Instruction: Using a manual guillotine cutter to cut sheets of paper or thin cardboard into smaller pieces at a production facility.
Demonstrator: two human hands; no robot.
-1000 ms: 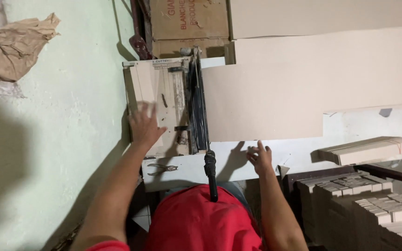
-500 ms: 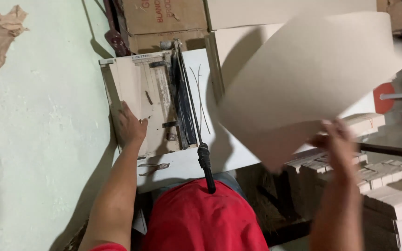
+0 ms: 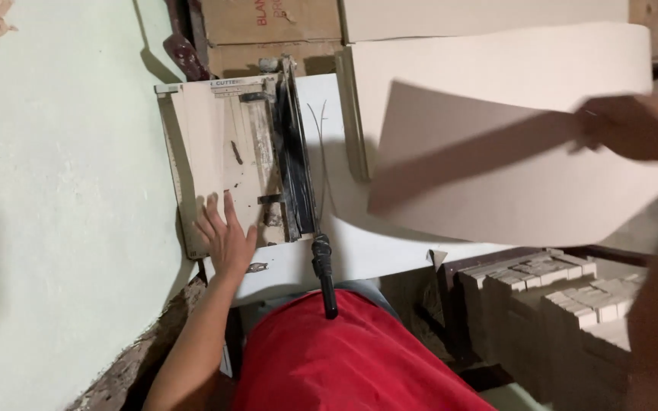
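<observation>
A guillotine paper cutter (image 3: 230,152) with a beige bed and a black blade arm (image 3: 298,167) lies on a white table (image 3: 390,247). My left hand (image 3: 226,236) rests flat on the near end of the cutter's bed, fingers spread. My right hand (image 3: 634,125) is raised at the right and grips the edge of a large beige cardboard sheet (image 3: 496,190), which hangs tilted above the table. The blade's black handle (image 3: 325,274) points toward my red shirt.
A stack of large beige sheets (image 3: 496,61) lies on the table behind the lifted one. Brown cartons (image 3: 268,23) stand at the back. Stacks of cut beige pieces (image 3: 565,297) sit low on the right. A pale green wall (image 3: 62,190) fills the left.
My right hand left the table's front edge, took a large sheet and has carried it up and to the right. My left hand slid nearer along the cutter's bed.
</observation>
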